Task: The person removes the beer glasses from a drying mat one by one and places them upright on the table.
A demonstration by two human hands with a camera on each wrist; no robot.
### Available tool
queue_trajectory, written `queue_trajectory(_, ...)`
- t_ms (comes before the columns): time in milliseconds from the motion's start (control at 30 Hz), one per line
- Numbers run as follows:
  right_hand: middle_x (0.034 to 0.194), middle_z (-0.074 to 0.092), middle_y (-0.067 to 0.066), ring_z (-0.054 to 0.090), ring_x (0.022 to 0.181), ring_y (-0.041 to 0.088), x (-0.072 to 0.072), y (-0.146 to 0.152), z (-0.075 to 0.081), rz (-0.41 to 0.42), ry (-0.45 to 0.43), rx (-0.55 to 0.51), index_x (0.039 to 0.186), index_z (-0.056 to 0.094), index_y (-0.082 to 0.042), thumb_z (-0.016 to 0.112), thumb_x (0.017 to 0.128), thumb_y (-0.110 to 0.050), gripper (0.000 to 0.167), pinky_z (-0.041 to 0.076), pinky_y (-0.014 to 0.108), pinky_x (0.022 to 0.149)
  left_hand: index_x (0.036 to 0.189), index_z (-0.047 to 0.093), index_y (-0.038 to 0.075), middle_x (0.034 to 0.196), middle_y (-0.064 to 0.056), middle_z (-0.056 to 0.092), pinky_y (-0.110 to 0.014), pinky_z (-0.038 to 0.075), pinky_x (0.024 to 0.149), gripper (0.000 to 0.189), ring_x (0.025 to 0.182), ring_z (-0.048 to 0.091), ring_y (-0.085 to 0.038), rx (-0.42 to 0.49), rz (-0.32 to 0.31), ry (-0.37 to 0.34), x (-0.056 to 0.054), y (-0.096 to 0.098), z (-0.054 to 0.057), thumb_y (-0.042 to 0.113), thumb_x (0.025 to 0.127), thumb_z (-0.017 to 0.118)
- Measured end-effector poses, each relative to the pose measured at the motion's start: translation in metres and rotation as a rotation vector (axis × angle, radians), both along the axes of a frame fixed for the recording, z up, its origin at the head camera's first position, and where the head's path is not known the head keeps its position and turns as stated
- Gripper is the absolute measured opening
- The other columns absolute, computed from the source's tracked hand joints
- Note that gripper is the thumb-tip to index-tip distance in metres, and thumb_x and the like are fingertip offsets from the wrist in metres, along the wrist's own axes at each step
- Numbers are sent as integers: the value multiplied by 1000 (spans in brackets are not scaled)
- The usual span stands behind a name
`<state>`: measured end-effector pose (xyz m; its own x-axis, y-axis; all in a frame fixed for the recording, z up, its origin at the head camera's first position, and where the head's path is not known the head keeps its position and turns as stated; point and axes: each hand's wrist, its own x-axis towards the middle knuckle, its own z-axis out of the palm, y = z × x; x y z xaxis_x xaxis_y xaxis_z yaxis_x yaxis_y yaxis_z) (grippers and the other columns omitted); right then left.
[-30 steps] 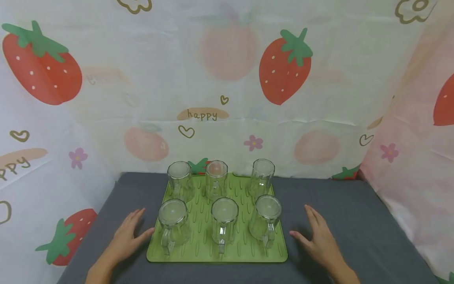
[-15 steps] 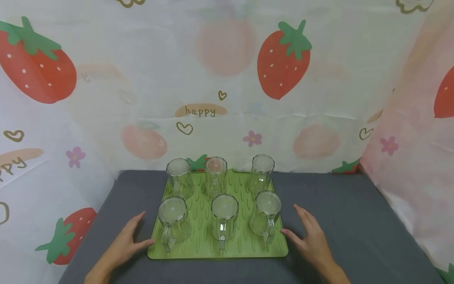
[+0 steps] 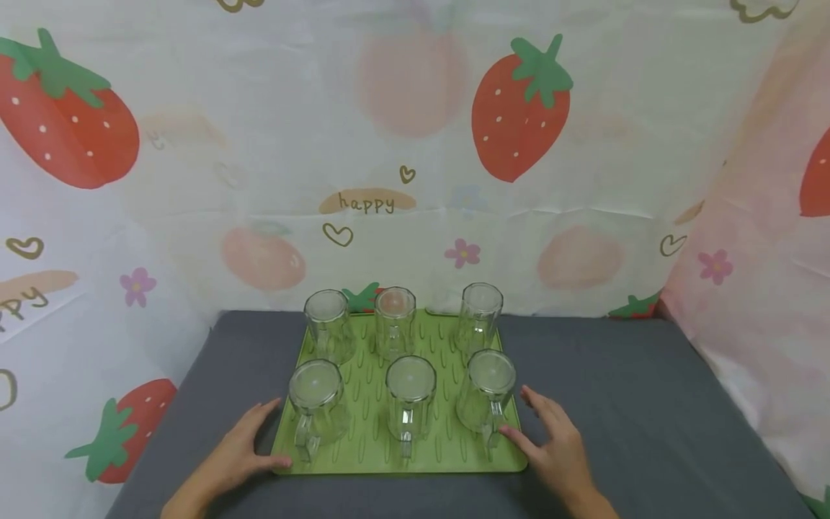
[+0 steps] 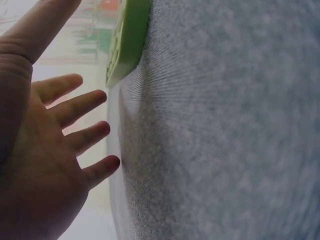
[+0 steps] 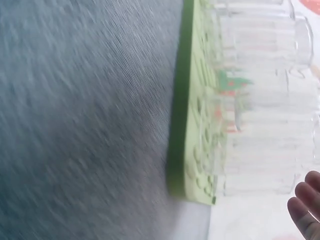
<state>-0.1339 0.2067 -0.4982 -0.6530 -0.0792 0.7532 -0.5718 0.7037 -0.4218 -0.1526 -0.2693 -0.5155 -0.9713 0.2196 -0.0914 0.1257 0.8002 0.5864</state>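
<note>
From here I have the loose, ungrasping left hand (image 3: 236, 450) just beside the green tray (image 3: 369, 461) of mugs (image 3: 411, 400), its long axis seemingly sideways, then my equally loose right hand (image 3: 560, 447), neither clearly nearer.

The left hand (image 3: 237, 451) and right hand (image 3: 559, 447) are bare, with slim fingers (image 4: 80, 108). Small lines cross the left thumb (image 4: 40, 28).
</note>
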Motion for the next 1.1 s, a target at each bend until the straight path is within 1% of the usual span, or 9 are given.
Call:
queue_trajectory(67, 105, 71, 13, 66, 87, 24, 2, -3, -2, 15, 6, -9, 121, 65, 4, 88, 67, -22, 64, 48, 10, 82, 146, 36, -4, 146, -34, 38, -74, 34, 98, 104, 135, 28, -59, -11, 2, -3, 1, 2, 0, 45, 70, 85)
queue_trajectory(200, 99, 71, 11, 65, 82, 21, 3, -10, -7, 58, -7, -41, 116, 67, 3, 89, 61, -11, 61, 51, 14, 74, 144, 39, -5, 143, -33, 43, -74, 35, 95, 104, 133, 33, -58, -42, -11, 21, 1, 3, -1, 46, 66, 86)
queue_trajectory(300, 94, 71, 9, 66, 79, 20, 4, -14, -9, 76, -24, -61, 114, 69, 2, 89, 59, -5, 59, 52, 14, 73, 142, 43, -5, 141, -30, 48, -74, 36, 94, 102, 132, 36, -56, -68, -26, 32, 0, 3, -3, 47, 65, 86)
queue_trajectory(400, 88, 71, 9, 67, 75, 20, 6, -18, -12, 83, -21, -74, 108, 71, 2, 89, 56, -2, 56, 53, 14, 72, 141, 45, -4, 140, -28, 50, -76, 35, 93, 101, 133, 36, -55, -81, -29, 24, -1, 4, -4, 48, 65, 86)
queue_trajectory(600, 80, 70, 4, 65, 67, 16, 7, -25, -16, 66, 22, -66, 101, 73, 0, 89, 55, -2, 48, 52, 17, 64, 140, 47, -3, 141, -27, 50, -76, 32, 95, 98, 134, 35, -52, -94, -16, -7, -1, 4, -4, 46, 65, 87)
queue_trajectory(733, 78, 69, 4, 64, 64, 14, 7, -29, -18, 75, 46, -79, 98, 73, -1, 88, 55, 1, 45, 52, 16, 62, 141, 46, -4, 141, -28, 48, -77, 32, 94, 98, 134, 35, -53, -105, -32, -23, -1, 4, -3, 44, 67, 86)
queue_trajectory(833, 76, 68, 5, 65, 62, 12, 8, -33, -17, 68, 35, -91, 97, 72, 2, 87, 55, 6, 45, 53, 15, 60, 141, 45, -6, 142, -28, 48, -76, 33, 94, 99, 134, 34, -54, -105, -52, -17, -1, 4, -1, 43, 66, 87)
queue_trajectory(967, 73, 67, 6, 65, 59, 9, 10, -37, -17, 24, 3, -98, 95, 72, 5, 86, 57, 7, 41, 52, 12, 58, 141, 45, -7, 141, -29, 48, -75, 35, 93, 101, 133, 35, -54, -110, -73, 9, 0, 4, -2, 43, 65, 88)
queue_trajectory(1100, 72, 67, 7, 65, 57, 8, 11, -40, -17, -10, -1, -93, 92, 72, 6, 87, 57, 6, 38, 52, 12, 55, 141, 45, -7, 141, -29, 48, -74, 35, 93, 101, 133, 35, -54, -112, -69, 11, 1, 4, -2, 42, 64, 88)
